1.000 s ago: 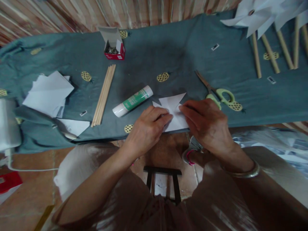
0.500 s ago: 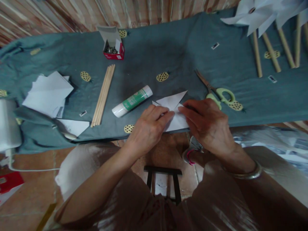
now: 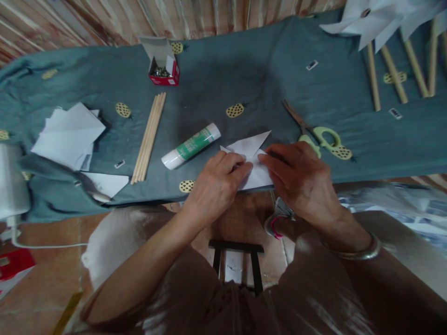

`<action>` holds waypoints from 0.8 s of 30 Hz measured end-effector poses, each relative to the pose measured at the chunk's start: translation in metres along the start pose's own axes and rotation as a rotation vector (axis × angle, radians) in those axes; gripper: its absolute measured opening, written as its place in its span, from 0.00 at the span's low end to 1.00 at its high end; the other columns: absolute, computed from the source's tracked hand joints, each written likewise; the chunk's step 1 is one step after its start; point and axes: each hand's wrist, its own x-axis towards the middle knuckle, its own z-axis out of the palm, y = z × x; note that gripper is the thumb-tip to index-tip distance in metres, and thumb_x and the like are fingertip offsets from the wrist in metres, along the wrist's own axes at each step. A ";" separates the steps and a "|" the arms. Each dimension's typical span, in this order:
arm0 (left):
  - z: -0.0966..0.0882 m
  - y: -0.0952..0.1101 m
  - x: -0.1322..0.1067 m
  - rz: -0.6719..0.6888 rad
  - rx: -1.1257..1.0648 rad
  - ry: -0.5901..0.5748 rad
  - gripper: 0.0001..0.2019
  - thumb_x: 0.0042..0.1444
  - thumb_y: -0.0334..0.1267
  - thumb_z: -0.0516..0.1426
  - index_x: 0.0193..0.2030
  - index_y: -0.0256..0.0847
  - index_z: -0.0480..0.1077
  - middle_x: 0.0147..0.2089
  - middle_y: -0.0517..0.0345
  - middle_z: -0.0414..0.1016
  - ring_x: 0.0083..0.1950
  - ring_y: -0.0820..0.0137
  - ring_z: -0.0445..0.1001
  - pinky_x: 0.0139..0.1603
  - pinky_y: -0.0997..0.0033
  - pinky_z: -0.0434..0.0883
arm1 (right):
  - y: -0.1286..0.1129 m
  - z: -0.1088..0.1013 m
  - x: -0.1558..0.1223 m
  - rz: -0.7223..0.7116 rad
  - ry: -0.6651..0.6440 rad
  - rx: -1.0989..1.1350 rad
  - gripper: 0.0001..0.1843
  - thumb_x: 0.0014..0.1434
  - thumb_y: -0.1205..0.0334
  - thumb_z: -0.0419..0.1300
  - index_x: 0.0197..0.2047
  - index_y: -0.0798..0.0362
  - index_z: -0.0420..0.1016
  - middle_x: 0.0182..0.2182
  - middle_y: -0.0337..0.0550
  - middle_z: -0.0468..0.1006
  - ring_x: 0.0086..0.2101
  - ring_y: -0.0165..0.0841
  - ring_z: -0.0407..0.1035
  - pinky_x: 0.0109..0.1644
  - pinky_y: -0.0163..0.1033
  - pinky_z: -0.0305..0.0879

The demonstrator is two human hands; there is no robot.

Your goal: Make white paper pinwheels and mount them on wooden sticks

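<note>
A white paper pinwheel (image 3: 249, 144) with folded, pointed blades lies at the front edge of the cloth-covered table. My left hand (image 3: 218, 181) is closed on it, thumb and fingers pressing near its middle. From the other side my right hand (image 3: 300, 174) pinches the paper's right part. Both hands cover much of the sheet. Left of the paper rests a glue stick (image 3: 191, 146) with a green label, its cap on. Scissors (image 3: 309, 130) with light green handles lie just beyond my right hand, blades slightly apart.
Wooden sticks (image 3: 149, 139) lie side by side left of the glue. A red box (image 3: 164, 70) of metal pins stands behind them. White paper squares (image 3: 70, 135) are stacked at the left. Finished pinwheels (image 3: 380, 23) on sticks lie at the back right. A stool (image 3: 236, 246) is below.
</note>
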 end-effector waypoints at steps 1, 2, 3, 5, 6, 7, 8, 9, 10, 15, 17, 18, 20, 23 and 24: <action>0.000 0.000 0.000 0.000 0.002 -0.004 0.13 0.66 0.31 0.47 0.49 0.37 0.71 0.47 0.48 0.72 0.48 0.63 0.69 0.46 0.60 0.71 | 0.000 -0.001 0.000 -0.003 -0.002 -0.013 0.15 0.65 0.68 0.50 0.48 0.53 0.76 0.45 0.50 0.78 0.42 0.43 0.68 0.43 0.48 0.71; 0.000 0.000 0.000 0.000 0.006 -0.008 0.13 0.66 0.31 0.47 0.49 0.37 0.71 0.47 0.47 0.72 0.48 0.63 0.69 0.46 0.60 0.71 | 0.000 -0.002 0.001 -0.003 -0.003 -0.026 0.15 0.64 0.69 0.50 0.48 0.51 0.75 0.46 0.49 0.78 0.42 0.43 0.68 0.44 0.48 0.71; 0.000 0.000 0.001 0.000 0.010 -0.009 0.13 0.66 0.31 0.47 0.49 0.37 0.71 0.47 0.47 0.72 0.48 0.62 0.69 0.46 0.61 0.71 | -0.001 -0.002 0.001 0.002 -0.011 -0.033 0.15 0.64 0.69 0.50 0.48 0.49 0.75 0.47 0.48 0.77 0.42 0.43 0.68 0.45 0.49 0.70; 0.001 0.000 0.001 0.002 0.020 -0.007 0.13 0.66 0.30 0.47 0.48 0.36 0.71 0.47 0.47 0.72 0.48 0.62 0.69 0.46 0.60 0.70 | -0.002 -0.004 0.002 0.018 -0.023 -0.023 0.17 0.62 0.71 0.51 0.49 0.45 0.75 0.49 0.47 0.76 0.44 0.43 0.68 0.48 0.50 0.70; 0.001 0.000 0.001 0.002 0.022 -0.005 0.13 0.66 0.31 0.47 0.48 0.36 0.71 0.47 0.47 0.72 0.48 0.62 0.69 0.46 0.60 0.70 | -0.002 -0.004 0.003 0.027 -0.025 -0.007 0.18 0.62 0.71 0.51 0.49 0.45 0.74 0.51 0.47 0.75 0.45 0.44 0.68 0.49 0.51 0.70; 0.001 0.000 0.001 0.001 0.023 -0.003 0.12 0.66 0.31 0.48 0.48 0.36 0.71 0.47 0.47 0.72 0.48 0.62 0.69 0.46 0.60 0.70 | -0.003 -0.004 0.003 0.032 -0.026 0.015 0.19 0.61 0.71 0.51 0.50 0.44 0.74 0.52 0.48 0.74 0.46 0.45 0.67 0.50 0.52 0.70; 0.001 0.000 0.001 0.003 0.024 -0.002 0.12 0.66 0.31 0.48 0.48 0.36 0.71 0.47 0.47 0.72 0.48 0.62 0.69 0.46 0.60 0.71 | -0.004 -0.003 0.003 0.032 -0.023 0.040 0.19 0.61 0.71 0.51 0.51 0.44 0.73 0.53 0.47 0.73 0.47 0.46 0.67 0.51 0.54 0.69; 0.001 0.000 0.001 0.005 0.025 -0.002 0.12 0.66 0.31 0.48 0.48 0.36 0.71 0.47 0.47 0.73 0.47 0.62 0.70 0.46 0.60 0.71 | -0.004 -0.002 0.002 0.034 -0.027 0.065 0.20 0.61 0.70 0.52 0.51 0.43 0.73 0.53 0.46 0.72 0.48 0.46 0.67 0.51 0.55 0.69; 0.002 0.000 0.001 0.006 0.027 -0.003 0.12 0.66 0.31 0.48 0.48 0.36 0.71 0.47 0.47 0.73 0.47 0.62 0.70 0.46 0.60 0.71 | -0.005 -0.001 0.002 0.034 -0.030 0.089 0.20 0.60 0.70 0.52 0.52 0.41 0.72 0.53 0.45 0.71 0.49 0.46 0.67 0.52 0.56 0.69; 0.002 0.001 0.002 0.004 0.044 -0.010 0.12 0.66 0.32 0.47 0.48 0.34 0.71 0.47 0.46 0.73 0.48 0.62 0.70 0.46 0.60 0.70 | -0.008 0.006 -0.001 0.055 -0.038 0.151 0.22 0.59 0.72 0.51 0.52 0.41 0.72 0.55 0.44 0.70 0.50 0.45 0.66 0.52 0.56 0.69; 0.002 0.002 0.002 0.002 0.053 -0.016 0.12 0.66 0.32 0.48 0.48 0.33 0.71 0.47 0.47 0.73 0.47 0.62 0.70 0.46 0.61 0.70 | -0.010 0.008 -0.001 0.078 -0.022 0.166 0.22 0.59 0.73 0.49 0.51 0.42 0.72 0.54 0.44 0.71 0.50 0.45 0.66 0.52 0.55 0.69; 0.002 0.002 0.002 -0.002 0.055 -0.019 0.12 0.66 0.32 0.48 0.47 0.33 0.71 0.47 0.47 0.73 0.47 0.62 0.70 0.46 0.61 0.70 | -0.011 0.009 -0.002 0.086 -0.016 0.173 0.22 0.60 0.73 0.49 0.51 0.43 0.72 0.54 0.45 0.71 0.50 0.45 0.66 0.51 0.55 0.69; 0.001 0.003 0.002 -0.014 0.053 -0.022 0.12 0.66 0.31 0.48 0.47 0.33 0.71 0.47 0.47 0.73 0.48 0.62 0.70 0.47 0.61 0.70 | -0.015 0.010 -0.002 0.090 -0.019 0.174 0.20 0.61 0.72 0.49 0.51 0.46 0.72 0.53 0.48 0.72 0.51 0.47 0.65 0.50 0.57 0.68; 0.000 0.003 0.000 -0.032 0.036 -0.011 0.13 0.66 0.30 0.47 0.49 0.33 0.70 0.47 0.47 0.74 0.48 0.62 0.70 0.48 0.61 0.71 | -0.018 0.011 -0.002 0.081 -0.020 0.139 0.17 0.62 0.71 0.49 0.49 0.49 0.73 0.53 0.50 0.73 0.51 0.48 0.65 0.49 0.56 0.65; 0.000 0.003 -0.001 -0.037 0.028 -0.005 0.13 0.66 0.30 0.46 0.50 0.33 0.70 0.48 0.47 0.74 0.48 0.63 0.70 0.48 0.61 0.71 | -0.019 0.011 -0.002 0.078 -0.017 0.126 0.17 0.63 0.71 0.49 0.49 0.50 0.74 0.53 0.50 0.73 0.51 0.48 0.65 0.49 0.55 0.64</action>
